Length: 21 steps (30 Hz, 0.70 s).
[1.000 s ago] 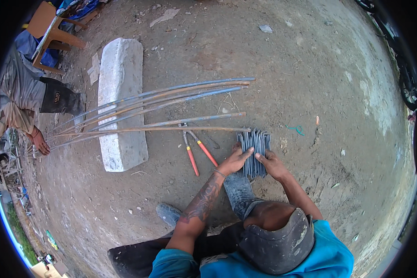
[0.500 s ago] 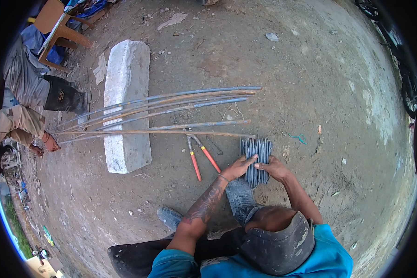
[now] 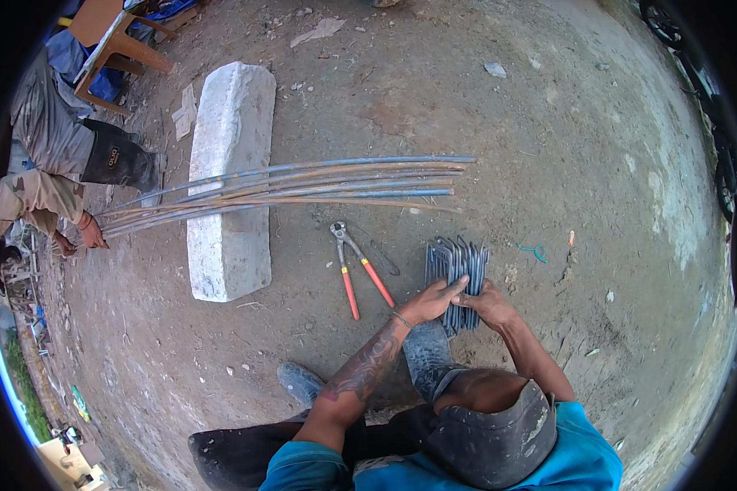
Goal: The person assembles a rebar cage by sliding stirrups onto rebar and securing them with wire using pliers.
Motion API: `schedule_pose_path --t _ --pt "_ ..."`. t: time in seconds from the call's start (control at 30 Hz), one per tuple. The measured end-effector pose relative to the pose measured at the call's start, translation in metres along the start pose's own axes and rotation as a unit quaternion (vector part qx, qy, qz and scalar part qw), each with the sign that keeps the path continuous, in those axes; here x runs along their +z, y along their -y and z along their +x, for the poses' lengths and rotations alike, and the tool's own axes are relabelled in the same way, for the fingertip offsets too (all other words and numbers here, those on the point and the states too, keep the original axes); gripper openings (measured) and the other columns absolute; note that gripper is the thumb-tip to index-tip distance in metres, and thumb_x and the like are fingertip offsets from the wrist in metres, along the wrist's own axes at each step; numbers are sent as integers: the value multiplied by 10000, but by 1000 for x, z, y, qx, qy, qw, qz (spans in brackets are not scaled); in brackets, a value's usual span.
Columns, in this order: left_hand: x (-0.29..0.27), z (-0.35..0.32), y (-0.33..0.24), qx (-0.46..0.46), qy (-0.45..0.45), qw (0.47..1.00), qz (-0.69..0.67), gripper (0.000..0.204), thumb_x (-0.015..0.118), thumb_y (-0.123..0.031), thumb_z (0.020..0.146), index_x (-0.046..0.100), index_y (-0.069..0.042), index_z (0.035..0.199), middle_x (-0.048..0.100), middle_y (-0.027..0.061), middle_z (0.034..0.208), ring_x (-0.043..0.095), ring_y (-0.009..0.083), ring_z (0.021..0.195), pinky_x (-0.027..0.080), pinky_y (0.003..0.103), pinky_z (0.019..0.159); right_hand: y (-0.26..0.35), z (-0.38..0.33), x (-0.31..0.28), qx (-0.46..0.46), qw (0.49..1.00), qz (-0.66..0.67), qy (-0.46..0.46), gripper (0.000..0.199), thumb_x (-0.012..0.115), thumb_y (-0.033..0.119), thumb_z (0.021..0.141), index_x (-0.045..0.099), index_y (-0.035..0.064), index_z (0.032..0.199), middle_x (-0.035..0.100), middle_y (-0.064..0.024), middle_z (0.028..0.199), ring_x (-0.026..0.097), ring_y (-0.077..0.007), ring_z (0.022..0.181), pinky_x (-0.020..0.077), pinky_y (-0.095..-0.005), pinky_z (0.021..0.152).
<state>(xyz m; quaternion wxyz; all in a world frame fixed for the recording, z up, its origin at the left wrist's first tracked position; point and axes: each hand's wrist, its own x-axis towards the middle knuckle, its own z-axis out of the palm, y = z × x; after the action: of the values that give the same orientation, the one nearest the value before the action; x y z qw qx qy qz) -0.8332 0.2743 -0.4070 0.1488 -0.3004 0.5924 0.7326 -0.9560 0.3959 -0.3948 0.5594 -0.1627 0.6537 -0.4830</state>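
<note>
Both my hands are closed on a stack of dark grey bent-steel stirrups (image 3: 457, 260), packed side by side just above my boot. My left hand (image 3: 432, 303) grips the stack's left side with its thumb laid across the front. On the opposite side, my right hand (image 3: 491, 306) presses with its thumb, its other fingers partly hidden behind the metal. To the left of the stack, end-cutting pincers (image 3: 348, 286) with red handles lie on the dirt, jaws pointing away from me.
Several long, partly rusty steel rods (image 3: 368, 166) rest across a pale stone block (image 3: 229, 270). At the far left, a co-worker's hand (image 3: 94, 233) is at the rods' other end. A brown plastic chair (image 3: 127, 57) stands top left. Green string (image 3: 535, 252) lies right of the stirrups.
The lower rods have swung away from me to join the others, uncovering the pincers' jaws. The stirrups have tilted in my hands, showing more of their bent frames.
</note>
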Motion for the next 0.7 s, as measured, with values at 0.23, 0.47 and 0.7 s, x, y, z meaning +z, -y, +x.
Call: schedule_pose_path --t 0.23,0.47,0.7 --pt "-7 14 15 2 -39 999 -22 859 336 -675 878 515 120 1150 557 232 1123 505 252 1091 375 312 945 19 19 -3 109 979 -175 -3 710 816 422 653 527 -152 955 578 -164 881 544 -186 811 463 -337 672" --pt "-16 22 20 7 11 1000 28 908 311 -705 862 515 148 1095 555 277 1086 531 326 1042 394 356 917 40 15 1 103 987 -95 77 846 825 388 645 429 -214 1089 539 -243 1019 541 -225 925 464 -348 757" --pt "-10 14 11 24 -89 994 61 816 320 -662 893 571 114 894 597 153 830 522 196 821 427 329 810 4 26 -2 61 986 -154 13 515 797 308 704 561 -82 944 581 -73 809 542 -135 710 456 -305 595"
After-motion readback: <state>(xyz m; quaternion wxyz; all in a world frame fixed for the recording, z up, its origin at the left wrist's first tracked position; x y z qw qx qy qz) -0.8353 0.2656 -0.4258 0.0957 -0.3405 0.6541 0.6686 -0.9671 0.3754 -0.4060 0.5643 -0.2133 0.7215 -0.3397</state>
